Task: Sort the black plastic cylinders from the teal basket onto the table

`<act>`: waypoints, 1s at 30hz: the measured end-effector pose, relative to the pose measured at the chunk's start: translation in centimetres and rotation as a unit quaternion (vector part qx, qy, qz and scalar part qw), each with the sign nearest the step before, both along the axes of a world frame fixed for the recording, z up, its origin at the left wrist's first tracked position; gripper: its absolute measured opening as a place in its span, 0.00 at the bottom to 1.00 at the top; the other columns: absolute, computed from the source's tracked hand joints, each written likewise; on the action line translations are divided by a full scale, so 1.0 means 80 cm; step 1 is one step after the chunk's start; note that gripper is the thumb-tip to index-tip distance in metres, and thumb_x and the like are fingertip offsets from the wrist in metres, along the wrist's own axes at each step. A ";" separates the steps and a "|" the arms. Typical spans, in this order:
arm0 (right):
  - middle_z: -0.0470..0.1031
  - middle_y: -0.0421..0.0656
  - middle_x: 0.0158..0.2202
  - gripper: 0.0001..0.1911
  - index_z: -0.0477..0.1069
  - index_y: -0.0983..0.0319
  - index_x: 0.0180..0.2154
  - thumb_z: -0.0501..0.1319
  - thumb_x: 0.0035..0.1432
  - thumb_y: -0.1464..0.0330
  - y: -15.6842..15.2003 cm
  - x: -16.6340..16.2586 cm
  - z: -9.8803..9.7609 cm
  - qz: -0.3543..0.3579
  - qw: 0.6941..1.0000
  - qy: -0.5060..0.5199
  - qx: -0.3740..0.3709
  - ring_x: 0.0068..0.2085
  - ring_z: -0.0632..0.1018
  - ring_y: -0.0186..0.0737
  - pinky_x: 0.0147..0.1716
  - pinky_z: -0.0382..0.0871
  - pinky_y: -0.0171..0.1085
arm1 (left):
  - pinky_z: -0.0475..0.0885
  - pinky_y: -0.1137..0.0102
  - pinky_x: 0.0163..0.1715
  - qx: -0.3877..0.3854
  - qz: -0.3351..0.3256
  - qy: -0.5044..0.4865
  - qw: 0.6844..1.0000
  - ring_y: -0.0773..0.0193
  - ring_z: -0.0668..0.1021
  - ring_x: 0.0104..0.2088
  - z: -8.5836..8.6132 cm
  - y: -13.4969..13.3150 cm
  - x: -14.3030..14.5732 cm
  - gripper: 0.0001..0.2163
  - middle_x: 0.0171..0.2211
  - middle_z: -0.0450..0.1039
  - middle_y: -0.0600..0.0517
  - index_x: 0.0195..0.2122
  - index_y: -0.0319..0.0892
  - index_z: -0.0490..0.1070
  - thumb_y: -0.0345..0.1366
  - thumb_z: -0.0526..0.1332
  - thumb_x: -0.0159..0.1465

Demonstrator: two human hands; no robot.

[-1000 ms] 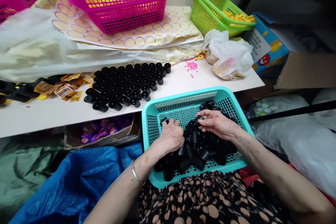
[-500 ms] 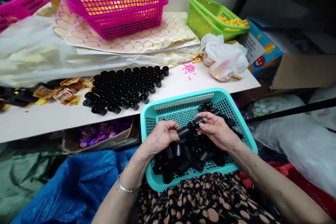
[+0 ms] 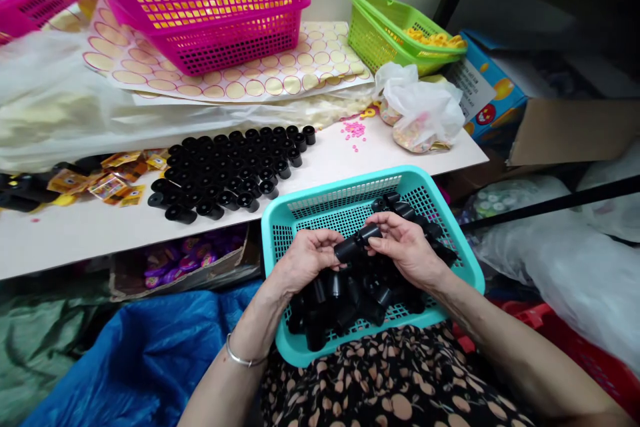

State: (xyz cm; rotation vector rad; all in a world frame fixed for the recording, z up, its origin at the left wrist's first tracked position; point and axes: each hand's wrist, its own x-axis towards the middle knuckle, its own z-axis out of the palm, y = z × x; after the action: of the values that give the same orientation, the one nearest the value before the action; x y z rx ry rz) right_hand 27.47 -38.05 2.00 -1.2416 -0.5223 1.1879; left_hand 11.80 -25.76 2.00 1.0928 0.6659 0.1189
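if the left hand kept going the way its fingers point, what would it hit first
The left hand points right, across the teal basket. It would first meet the right hand, whose fingertips share the same black tubes; the two hands look nearly touching, though depth is unclear.

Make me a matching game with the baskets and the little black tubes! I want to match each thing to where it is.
Things:
1. teal basket
2. pink baskets
3. green basket
4. rows of black tubes

Places:
A. standing on the white table, in front of the sticker sheets
B. on the person's lap
C. stacked at the back, left of middle
D. at the back right, holding yellow pieces

Pairs: 1-B, 2-C, 3-D, 4-A
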 end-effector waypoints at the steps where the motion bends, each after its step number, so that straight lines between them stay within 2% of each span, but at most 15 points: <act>1: 0.71 0.40 0.33 0.18 0.69 0.62 0.40 0.69 0.46 0.68 0.001 0.000 0.001 -0.002 1.000 -0.002 0.001 0.34 0.73 0.32 0.32 0.72 0.32 | 0.68 0.75 0.25 -0.003 0.004 -0.003 1.000 0.69 0.75 0.23 -0.001 0.000 0.000 0.11 0.24 0.73 0.52 0.34 0.35 0.74 0.26 0.65 0.47; 4: 0.71 0.39 0.33 0.18 0.68 0.61 0.41 0.69 0.47 0.68 0.002 -0.002 0.003 -0.009 1.000 0.010 0.006 0.33 0.74 0.31 0.31 0.73 0.32 | 0.70 0.72 0.26 -0.027 0.012 -0.020 0.999 0.68 0.76 0.24 -0.001 -0.002 0.000 0.21 0.31 0.75 0.51 0.47 0.40 0.71 0.27 0.65 0.49; 6: 0.72 0.39 0.33 0.18 0.68 0.62 0.40 0.69 0.47 0.68 0.004 -0.004 0.004 -0.011 1.000 0.027 0.007 0.32 0.75 0.31 0.32 0.74 0.32 | 0.71 0.71 0.30 -0.042 -0.002 -0.032 0.999 0.66 0.77 0.28 0.003 -0.005 0.000 0.25 0.35 0.75 0.51 0.50 0.43 0.69 0.26 0.65 0.48; 9: 0.72 0.39 0.33 0.18 0.67 0.62 0.40 0.69 0.46 0.67 0.006 -0.007 0.005 -0.009 0.999 0.037 0.006 0.32 0.76 0.32 0.32 0.75 0.34 | 0.71 0.72 0.36 -0.035 -0.039 -0.048 0.998 0.66 0.77 0.33 0.009 -0.009 0.003 0.19 0.35 0.75 0.50 0.43 0.40 0.73 0.26 0.67 0.48; 11: 0.73 0.39 0.33 0.18 0.66 0.62 0.39 0.69 0.46 0.67 0.008 -0.009 0.005 -0.009 0.999 0.030 0.009 0.31 0.76 0.32 0.33 0.75 0.35 | 0.71 0.72 0.34 -0.050 -0.032 -0.053 0.997 0.67 0.76 0.31 0.009 -0.011 0.006 0.12 0.32 0.75 0.49 0.38 0.38 0.74 0.31 0.67 0.51; 13: 0.73 0.40 0.34 0.18 0.66 0.61 0.39 0.69 0.47 0.67 0.008 -0.012 0.006 -0.017 1.000 0.013 0.018 0.32 0.76 0.32 0.36 0.75 0.37 | 0.72 0.71 0.32 -0.103 0.023 -0.053 0.993 0.67 0.76 0.30 0.007 -0.011 0.009 0.09 0.31 0.75 0.49 0.34 0.37 0.74 0.35 0.67 0.53; 15: 0.73 0.41 0.35 0.17 0.66 0.61 0.39 0.68 0.48 0.67 0.008 -0.016 0.008 -0.030 0.999 -0.028 0.030 0.34 0.76 0.34 0.38 0.74 0.38 | 0.71 0.73 0.30 -0.163 0.111 -0.057 0.979 0.68 0.75 0.29 0.004 -0.010 0.012 0.09 0.31 0.74 0.50 0.32 0.37 0.73 0.36 0.67 0.53; 17: 0.72 0.41 0.36 0.15 0.67 0.60 0.39 0.67 0.49 0.68 0.005 -0.022 0.010 -0.033 0.994 -0.092 0.042 0.37 0.75 0.35 0.39 0.73 0.37 | 0.70 0.75 0.27 -0.216 0.203 -0.061 0.953 0.70 0.74 0.28 0.002 -0.010 0.014 0.09 0.30 0.73 0.52 0.30 0.37 0.73 0.36 0.68 0.53; 19: 0.71 0.41 0.38 0.15 0.68 0.58 0.40 0.67 0.50 0.69 0.002 -0.028 0.011 -0.027 0.985 -0.159 0.063 0.38 0.74 0.35 0.39 0.72 0.37 | 0.69 0.76 0.25 -0.270 0.264 -0.065 0.924 0.71 0.72 0.27 0.004 -0.011 0.015 0.08 0.29 0.73 0.54 0.30 0.38 0.72 0.36 0.67 0.53; 21: 0.69 0.42 0.39 0.15 0.68 0.57 0.41 0.66 0.50 0.69 -0.002 -0.035 0.011 -0.022 0.972 -0.216 0.090 0.39 0.73 0.36 0.39 0.72 0.38 | 0.70 0.75 0.26 -0.305 0.290 -0.079 0.904 0.71 0.73 0.27 0.006 -0.015 0.016 0.07 0.28 0.72 0.54 0.30 0.39 0.71 0.35 0.66 0.55; 26: 0.69 0.45 0.41 0.16 0.67 0.57 0.43 0.65 0.51 0.70 -0.006 -0.043 0.004 -0.030 0.932 -0.339 0.127 0.41 0.73 0.41 0.39 0.73 0.41 | 0.72 0.73 0.30 -0.309 0.301 -0.112 0.895 0.70 0.73 0.29 0.011 -0.026 0.019 0.05 0.28 0.70 0.53 0.31 0.37 0.69 0.33 0.64 0.57; 30: 0.68 0.45 0.41 0.16 0.67 0.56 0.43 0.64 0.51 0.72 -0.005 -0.044 0.002 -0.049 0.922 -0.364 0.123 0.41 0.73 0.41 0.37 0.73 0.40 | 0.74 0.70 0.31 -0.326 0.310 -0.114 0.886 0.69 0.74 0.29 0.010 -0.028 0.018 0.04 0.27 0.70 0.53 0.30 0.37 0.69 0.32 0.62 0.58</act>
State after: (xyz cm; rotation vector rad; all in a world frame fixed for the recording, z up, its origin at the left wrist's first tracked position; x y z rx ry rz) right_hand 23.91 -38.48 2.18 -1.4502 -1.1058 0.5163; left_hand 13.22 -27.99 2.77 0.1815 0.7460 0.5280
